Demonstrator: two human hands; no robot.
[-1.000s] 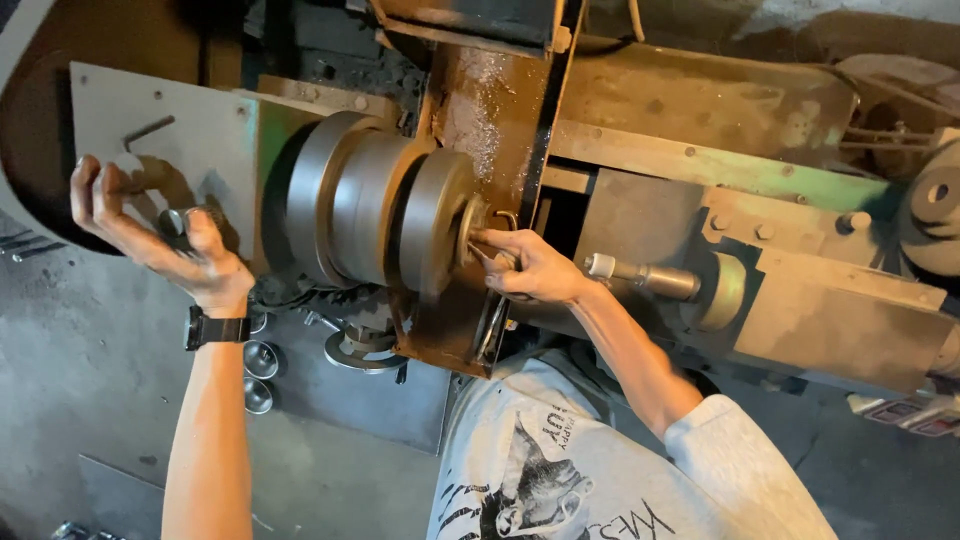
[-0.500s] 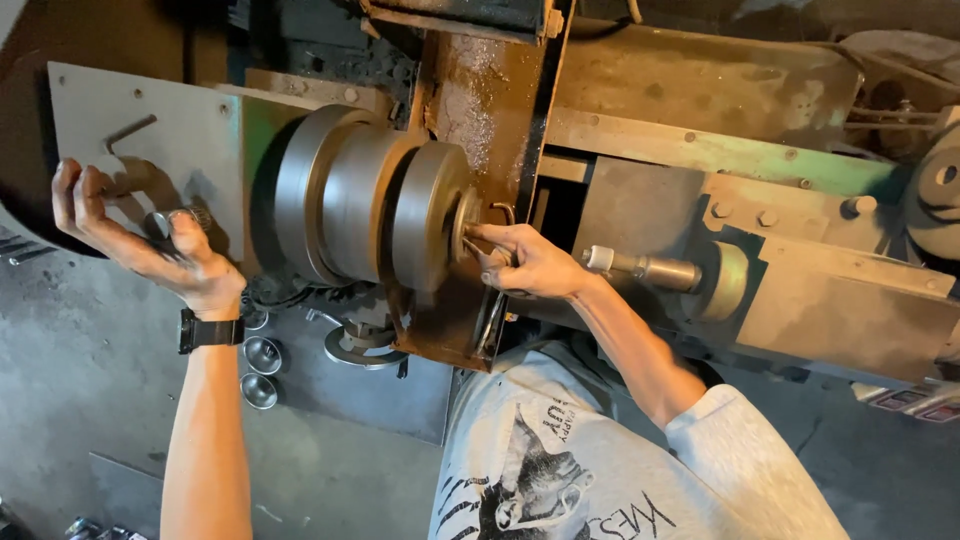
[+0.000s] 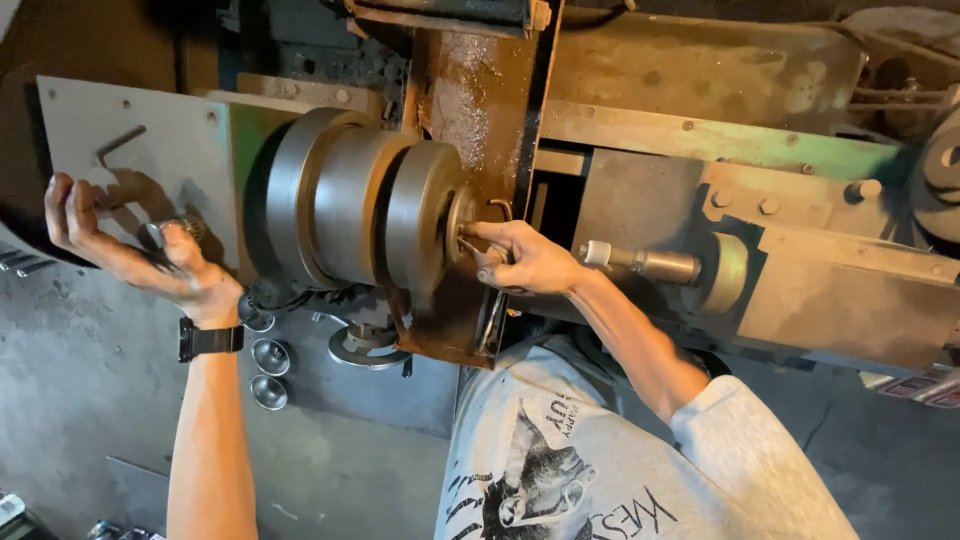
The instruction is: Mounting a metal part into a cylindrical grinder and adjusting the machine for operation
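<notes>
Over the last second little has moved: the right hand (image 3: 525,262) stays at the small hub (image 3: 462,222) on the end of the stepped pulley (image 3: 360,210), and the left hand (image 3: 130,255) has only drifted slightly on the handle (image 3: 180,230) by the grey plate (image 3: 150,150), so the work looks like a steady hold rather than a fresh grip. The right fingers are pinched together on the hub; the left fingers are spread, thumb against the knurled handle. The pulley sits left of centre, against the rusty upright (image 3: 475,120): three dull grey steel steps, smooth and greasy, smallest towards the right hand.
</notes>
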